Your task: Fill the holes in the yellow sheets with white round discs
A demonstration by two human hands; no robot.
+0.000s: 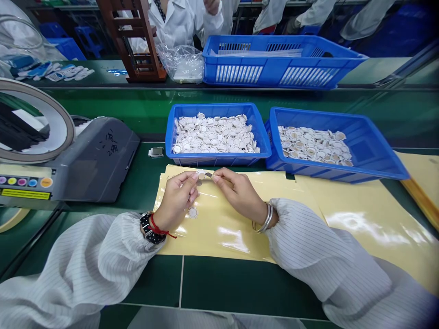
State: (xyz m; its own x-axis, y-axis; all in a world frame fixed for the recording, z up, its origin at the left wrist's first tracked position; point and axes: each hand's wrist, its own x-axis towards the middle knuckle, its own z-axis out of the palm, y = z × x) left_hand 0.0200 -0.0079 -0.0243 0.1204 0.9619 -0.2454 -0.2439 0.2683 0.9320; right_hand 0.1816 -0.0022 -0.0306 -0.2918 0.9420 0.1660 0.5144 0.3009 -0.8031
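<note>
Between the thumb and fingers of my left hand (178, 195) is a small round white disc (200, 175). My right hand (240, 189) pinches a small dark flat piece (209, 174), whose tip meets the disc's edge; its kind is too small to make out. Both hands are above a glossy yellow sheet (219, 228). Another white disc (193, 213) lies on that sheet, just below my left hand. Behind my hands, a blue bin (219, 159) is heaped with similar white discs. A second blue bin (339, 171), to its right, contains more discs, some with tan centres.
A grey tape dispenser (92, 160) with a large roll (68, 132) stands at left. Near it lies a small silvery block (156, 152). Beyond the green ledge are a blue basket (240, 75), a brown rack (146, 75) and a person in a white coat (185, 23).
</note>
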